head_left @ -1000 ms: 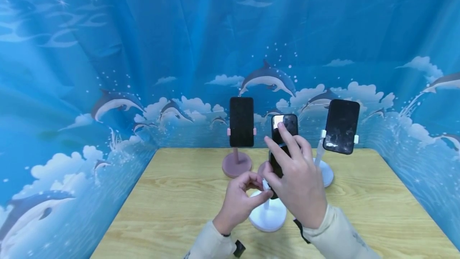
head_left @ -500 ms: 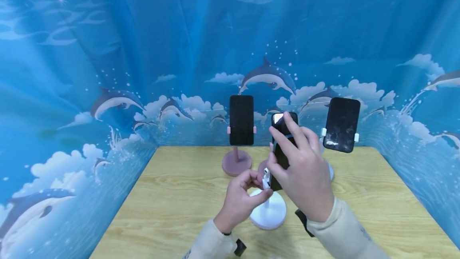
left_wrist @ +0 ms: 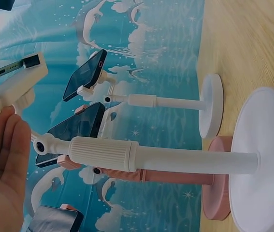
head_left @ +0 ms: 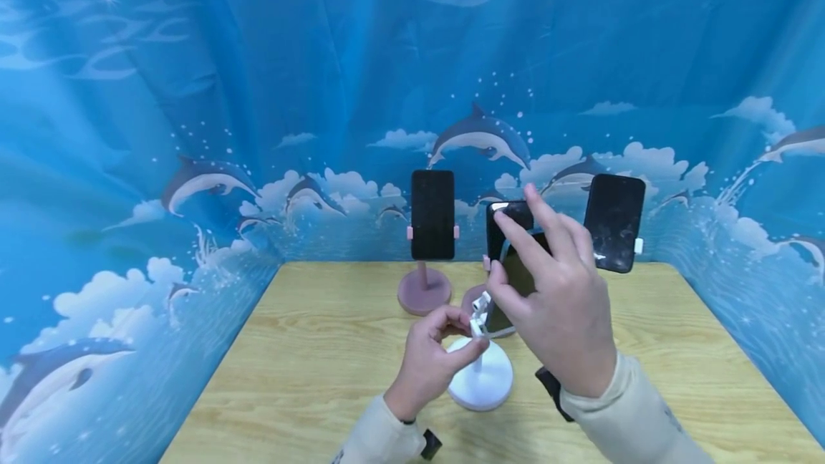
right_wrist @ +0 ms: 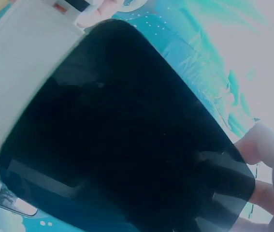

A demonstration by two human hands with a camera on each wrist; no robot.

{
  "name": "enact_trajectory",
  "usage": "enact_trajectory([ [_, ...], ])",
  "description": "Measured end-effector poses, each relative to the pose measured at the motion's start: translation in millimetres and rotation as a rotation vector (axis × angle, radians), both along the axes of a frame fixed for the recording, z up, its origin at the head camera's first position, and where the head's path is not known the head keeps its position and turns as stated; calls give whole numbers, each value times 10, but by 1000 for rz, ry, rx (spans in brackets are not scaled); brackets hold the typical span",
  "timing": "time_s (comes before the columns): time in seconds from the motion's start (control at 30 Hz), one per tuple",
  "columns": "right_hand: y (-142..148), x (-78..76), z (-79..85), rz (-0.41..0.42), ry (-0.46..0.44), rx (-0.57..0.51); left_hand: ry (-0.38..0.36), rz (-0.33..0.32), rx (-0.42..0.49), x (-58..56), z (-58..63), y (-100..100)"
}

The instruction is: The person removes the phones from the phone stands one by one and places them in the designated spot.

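My left hand (head_left: 435, 351) grips the small white clamp (head_left: 480, 313) at the top of a white phone stand. Below it the stand's round white base (head_left: 480, 382) sits on the table. In the left wrist view the stand's ribbed post (left_wrist: 103, 154) runs to that base. My right hand (head_left: 562, 306) holds a dark-screened phone (head_left: 518, 274) by its edges, fingers spread over the screen side. One long edge of this phone (right_wrist: 127, 130) lies along the clamp in the right wrist view. A pale green rim of the phone shows above the clamp in the left wrist view.
Behind, a phone (head_left: 432, 215) stands in a pink stand (head_left: 425, 292). Another phone (head_left: 509, 212) on a pink stand is partly covered by my right hand. At right a phone (head_left: 615, 220) rests in a white stand. A dolphin-print curtain (head_left: 361, 92) surrounds the wooden table (head_left: 309, 364).
My right hand has moved right and slightly up, shifting and tilting the held phone away from my left hand. More of the white clamp shows. My left hand stays almost where it was.
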State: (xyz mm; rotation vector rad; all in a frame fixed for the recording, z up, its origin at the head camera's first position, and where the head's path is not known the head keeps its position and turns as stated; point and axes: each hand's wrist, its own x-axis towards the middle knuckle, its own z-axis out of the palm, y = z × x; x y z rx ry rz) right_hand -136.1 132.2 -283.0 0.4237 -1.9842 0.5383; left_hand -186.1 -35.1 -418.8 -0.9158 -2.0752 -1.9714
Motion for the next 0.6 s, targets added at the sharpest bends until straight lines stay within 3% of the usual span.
enact_trajectory([
  [0.33,74,160,51,-25,13,50,-46,55,48,16,15,-3],
  [0.6,147,230,0,-30,29,85,-50,47,62,11,-3,2],
])
